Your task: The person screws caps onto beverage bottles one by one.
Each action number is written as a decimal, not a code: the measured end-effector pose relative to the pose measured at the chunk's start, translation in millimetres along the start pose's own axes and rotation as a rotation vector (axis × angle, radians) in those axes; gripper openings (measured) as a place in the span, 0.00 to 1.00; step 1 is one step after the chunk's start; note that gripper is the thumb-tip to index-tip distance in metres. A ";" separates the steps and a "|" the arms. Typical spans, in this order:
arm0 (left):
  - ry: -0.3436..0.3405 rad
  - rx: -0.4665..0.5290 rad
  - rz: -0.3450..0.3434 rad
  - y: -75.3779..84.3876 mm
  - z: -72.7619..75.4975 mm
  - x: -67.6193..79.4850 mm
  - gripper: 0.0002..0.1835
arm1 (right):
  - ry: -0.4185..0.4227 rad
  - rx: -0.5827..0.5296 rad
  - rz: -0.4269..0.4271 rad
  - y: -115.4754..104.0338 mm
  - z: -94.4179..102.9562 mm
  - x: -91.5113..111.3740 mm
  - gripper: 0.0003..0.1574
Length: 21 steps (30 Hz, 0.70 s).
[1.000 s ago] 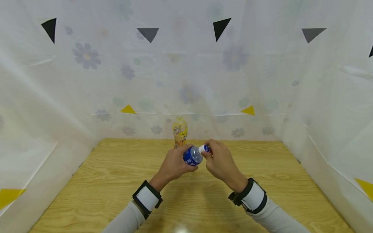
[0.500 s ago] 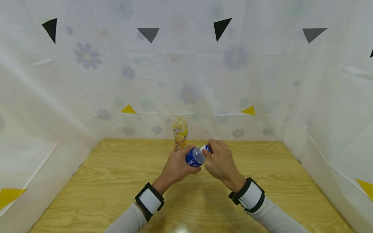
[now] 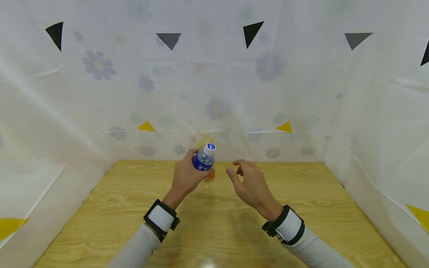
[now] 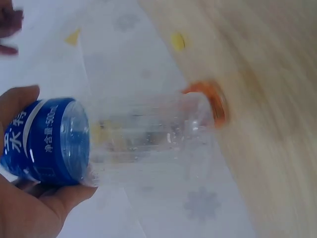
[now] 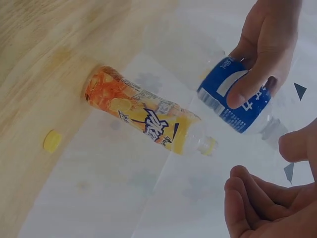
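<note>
My left hand (image 3: 186, 175) grips a clear plastic bottle (image 3: 202, 162) round its blue label, holding it above the table. A white cap with a blue top (image 3: 210, 148) sits on its neck. My right hand (image 3: 252, 186) is to the right of the bottle, apart from it, with loosely bent fingers and nothing between them. Behind the held bottle, an orange and yellow drink bottle (image 5: 148, 116) stands upright with no cap on its neck. From the head it is mostly hidden, with its orange base (image 3: 209, 176) showing below my left hand.
A yellow bottle cap (image 5: 52, 141) lies on the wooden table (image 3: 134, 193), near the drink bottle. White flower-patterned sheeting (image 3: 214, 74) with black, grey and yellow triangles hangs round the back and both sides.
My right hand has let go of the white cap, and its fingers have spread. My left hand has moved the blue-labelled bottle left and away, tilting it more upright, in front of the drink bottle.
</note>
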<state>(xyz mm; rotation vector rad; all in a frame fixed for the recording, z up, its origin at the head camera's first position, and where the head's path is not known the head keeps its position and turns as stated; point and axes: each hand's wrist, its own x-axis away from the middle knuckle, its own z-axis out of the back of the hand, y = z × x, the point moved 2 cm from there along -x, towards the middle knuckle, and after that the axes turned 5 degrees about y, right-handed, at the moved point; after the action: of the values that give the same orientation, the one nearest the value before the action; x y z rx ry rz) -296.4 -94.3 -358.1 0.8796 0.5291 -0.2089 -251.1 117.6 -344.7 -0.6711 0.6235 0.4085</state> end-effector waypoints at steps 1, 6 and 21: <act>0.041 0.003 0.023 -5.3 6.1 -5.7 0.41 | -0.006 -0.003 -0.005 1.0 -0.6 0.4 0.19; 0.243 -0.008 0.120 -42.0 38.5 -31.7 0.42 | -0.040 -0.006 -0.023 6.9 -2.9 2.1 0.09; 0.458 -0.049 0.405 -143.6 89.6 -33.0 0.43 | -0.310 0.044 -0.184 22.5 -10.8 7.8 0.09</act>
<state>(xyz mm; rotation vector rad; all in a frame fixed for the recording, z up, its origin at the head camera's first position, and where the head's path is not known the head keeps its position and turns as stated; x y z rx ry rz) -348.1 -255.3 -391.5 0.9712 0.7607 0.3827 -261.6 127.6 -366.5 -0.6024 0.2729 0.3181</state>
